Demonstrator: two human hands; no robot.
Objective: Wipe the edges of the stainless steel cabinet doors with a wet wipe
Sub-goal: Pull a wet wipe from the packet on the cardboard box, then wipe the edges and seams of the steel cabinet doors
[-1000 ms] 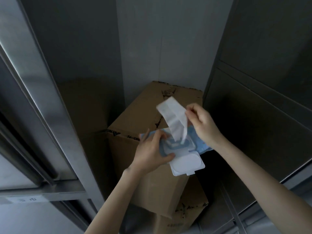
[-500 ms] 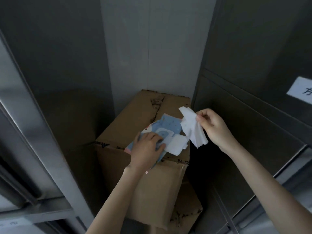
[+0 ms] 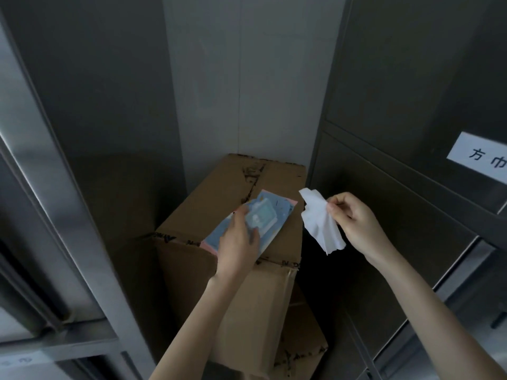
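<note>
Both hands in frame: left hand (image 3: 238, 237) and right hand (image 3: 356, 223), both bare. Left forearm (image 3: 197, 325) and right forearm (image 3: 439, 305) are slim and uncovered down to the bottom edge of my view. Nails look short. Dim light hides finer detail.

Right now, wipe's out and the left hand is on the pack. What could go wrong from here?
1. The right hand pinches the wet wipe by one edge; that thin grip might slip while wiping.
2. The wipe pack lies near the cardboard box's front edge under the left hand; it could slide off.
3. The paper label on the right cabinet door may get wet.
</note>
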